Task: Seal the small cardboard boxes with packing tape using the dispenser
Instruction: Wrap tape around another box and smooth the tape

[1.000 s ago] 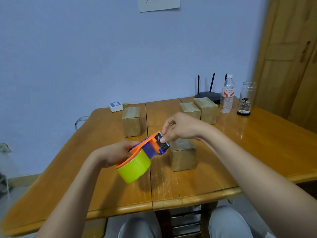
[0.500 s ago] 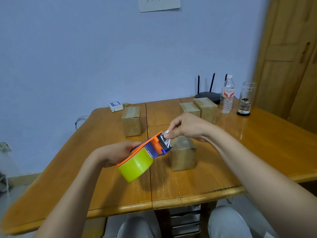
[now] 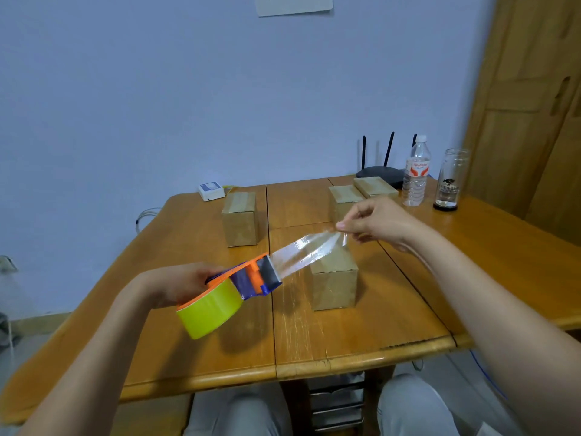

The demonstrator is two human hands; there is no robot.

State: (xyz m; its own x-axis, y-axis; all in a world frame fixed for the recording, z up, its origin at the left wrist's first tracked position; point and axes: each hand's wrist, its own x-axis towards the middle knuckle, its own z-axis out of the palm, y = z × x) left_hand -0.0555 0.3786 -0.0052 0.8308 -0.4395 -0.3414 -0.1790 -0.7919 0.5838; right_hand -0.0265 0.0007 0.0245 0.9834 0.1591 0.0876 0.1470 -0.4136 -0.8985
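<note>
Right hand (image 3: 382, 223) pinched free end of clear tape strip (image 3: 306, 253) between thumb and fingertips, raised above nearest cardboard box (image 3: 334, 283). Left hand (image 3: 185, 283) wrapped round tape dispenser (image 3: 234, 291), held clear of table (image 3: 204, 347), just left of that box.

Noted in order of size: table; three further boxes at far side, one at left (image 3: 240, 219), two at right (image 3: 344, 199), apart from nearest box. Dispenser: orange frame, yellow-green roll, cutter end toward box. Strip stretched taut from cutter to right fingers, passing over box top; contact with box could not be told.

Handling judged: tape thin, limp, adhesive on one face, prone to folding onto itself if slackened; best held only at extreme end, kept under tension. Box likely light, apt to slide when tape pressed down; steadying advisable. Dispenser rigid, best held by frame, away from the cutter.
</note>
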